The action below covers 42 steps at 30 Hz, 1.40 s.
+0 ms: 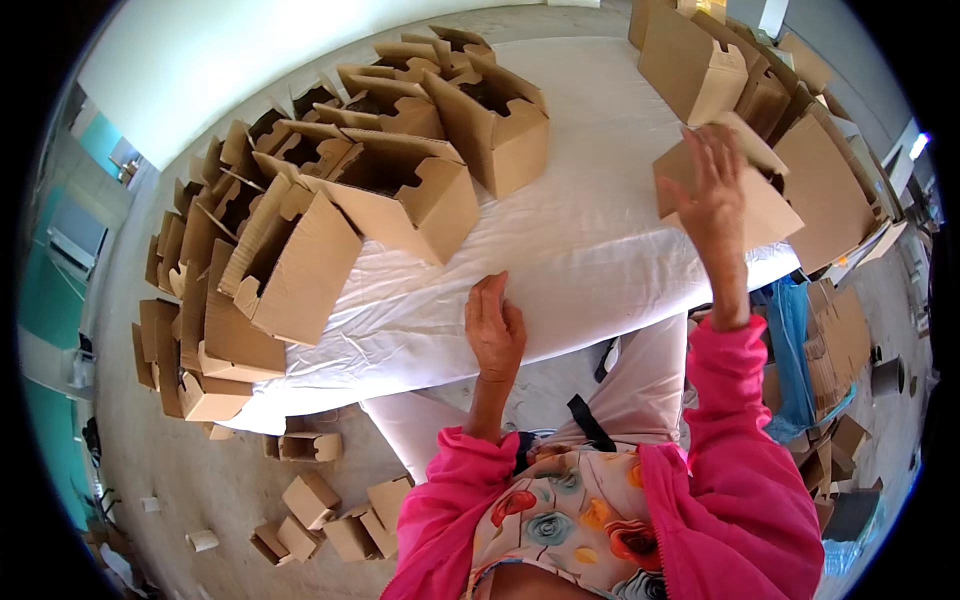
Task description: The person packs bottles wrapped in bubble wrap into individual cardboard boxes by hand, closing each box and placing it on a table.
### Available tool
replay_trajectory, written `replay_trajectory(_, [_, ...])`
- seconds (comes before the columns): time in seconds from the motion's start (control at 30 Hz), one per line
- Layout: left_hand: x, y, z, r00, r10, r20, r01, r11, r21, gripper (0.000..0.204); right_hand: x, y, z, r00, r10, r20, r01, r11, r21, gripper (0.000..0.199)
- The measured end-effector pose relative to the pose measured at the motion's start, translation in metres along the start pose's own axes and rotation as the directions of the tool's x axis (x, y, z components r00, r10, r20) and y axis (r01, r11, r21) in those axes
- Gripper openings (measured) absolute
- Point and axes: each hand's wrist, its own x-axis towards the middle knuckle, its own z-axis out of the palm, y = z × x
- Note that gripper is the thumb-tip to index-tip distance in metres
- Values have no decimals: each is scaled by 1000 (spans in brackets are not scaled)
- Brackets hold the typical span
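My right hand [712, 185] reaches over a small brown cardboard box [765, 210] at the right of the white-covered table [590, 230]. Its fingers are stretched out and partly hide the box; whether they touch it I cannot tell. My left hand [492, 325] is at the table's near edge, loosely bent with the thumb apart, holding nothing. To its upper left stand open-topped cardboard boxes, the nearest being one box [440, 215] with notched walls and a raised flap. Their insides are dark.
Several similar open boxes [310, 270] crowd the table's left side. Flattened or folded cardboard [820, 190] leans at the right edge. Below lie small cardboard pieces [310, 500] on the floor and a blue plastic sheet [790, 350] beside more cardboard.
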Motion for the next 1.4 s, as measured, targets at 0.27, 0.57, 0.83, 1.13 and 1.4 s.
replay_trajectory(0.27, [2, 3, 4, 1000, 15, 19, -15, 1000, -8, 43, -30, 65, -42, 946, 158, -283, -241, 927, -287, 64])
replay_trajectory(0.57, [5, 6, -2, 995, 83, 48, -87, 994, 68, 41, -21, 119, -43, 919, 314, -237, -369, 897, -243, 64])
replay_trajectory(0.83, [22, 34, 11, 963, -107, 246, 166, 958, -234, 42, -34, 81, 22, 885, 288, 366, -447, 746, 493, 47])
replay_trajectory(1.13, [98, 61, 91, 864, -249, 438, 485, 645, -590, 72, -44, 41, 7, 938, 116, 325, -318, 658, 683, 23])
replay_trajectory(1.4, [135, 64, 130, 717, -470, 515, 685, 337, -646, 74, -21, 54, -5, 786, -17, 618, -578, 331, 746, 20])
